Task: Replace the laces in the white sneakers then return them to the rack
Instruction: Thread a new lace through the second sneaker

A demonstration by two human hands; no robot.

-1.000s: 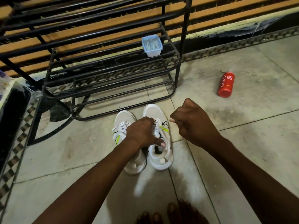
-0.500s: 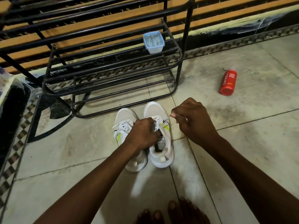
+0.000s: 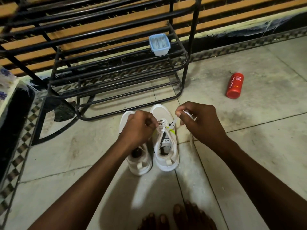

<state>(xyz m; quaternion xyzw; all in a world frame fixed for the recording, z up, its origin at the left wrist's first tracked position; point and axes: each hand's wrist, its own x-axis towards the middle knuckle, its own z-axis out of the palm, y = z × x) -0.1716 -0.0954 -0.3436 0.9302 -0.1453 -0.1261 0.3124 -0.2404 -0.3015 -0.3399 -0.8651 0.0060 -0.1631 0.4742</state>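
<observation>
Left hand point(image 3: 137, 128), right hand point(image 3: 201, 125) pinch lace point(image 3: 174, 121) beside rack point(image 3: 194, 30).

Two white shoes side by side on floor point(image 3: 249, 146), middle of frame, toes toward black rack point(image 3: 116, 70).
Left hand point(image 3: 137, 128) over left shoe point(image 3: 141, 165), pinches laces of right shoe point(image 3: 166, 151).
Right hand point(image 3: 199, 123) pinches white lace point(image 3: 174, 121), pulled sideways.
Blue box point(image 3: 159, 44) on rack shelf, top middle.
Red bottle point(image 3: 234, 85) lying down, upper right.
Bare toes point(image 3: 182, 216) at bottom edge.

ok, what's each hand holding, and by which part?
Both hold the white lace of the sneaker on the right: right hand pinches its pulled-out end, left hand pinches it at the eyelets.
</observation>
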